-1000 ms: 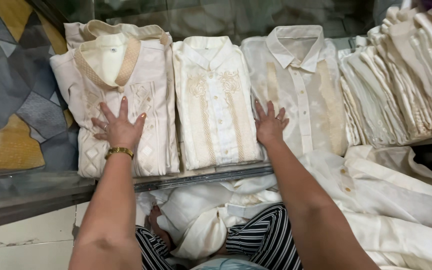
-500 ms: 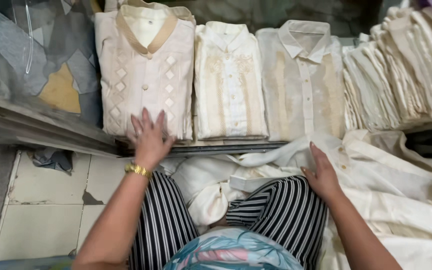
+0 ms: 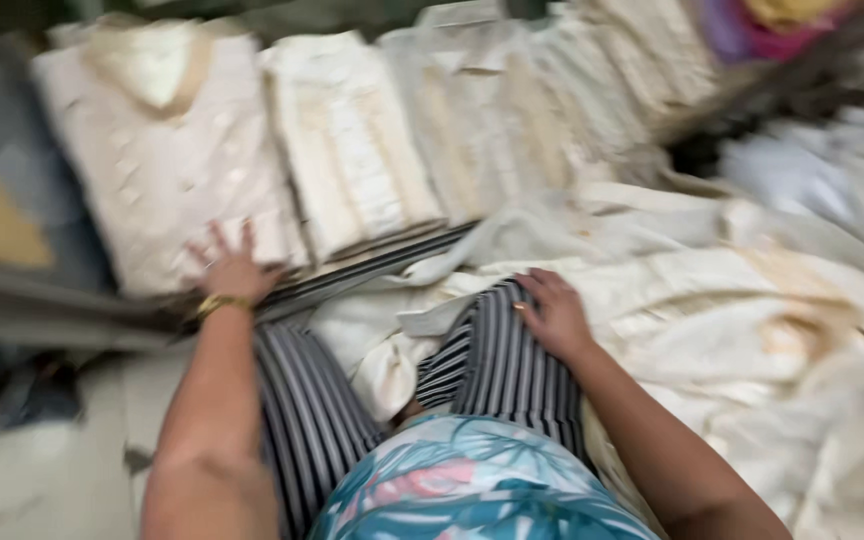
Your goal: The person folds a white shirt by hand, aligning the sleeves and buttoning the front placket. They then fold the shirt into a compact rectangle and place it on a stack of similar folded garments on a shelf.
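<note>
Though the frame is blurred, the left hand (image 3: 232, 268) shows flat, fingers spread, on the lower edge of a folded cream shirt (image 3: 162, 160) on the shelf (image 3: 42, 310). Right hand (image 3: 555, 315) lies open on the striped trousers (image 3: 502, 365), just beside a loose cloth heap (image 3: 732, 310). More folded shirts (image 3: 352, 140) sit alongside.

Heavy motion blur smears the whole view, streaking the folded cream shirts (image 3: 167, 160) on the shelf into soft bands with their embroidery lost. Even, diffuse light falls from above, bright enough to wash out the loose pale cloth (image 3: 752, 300) at right; no glare, no hard shadows. The left hand (image 3: 235, 268) and right hand (image 3: 552, 315) are soft-edged. Dim patches sit at the far left and upper right.
</note>
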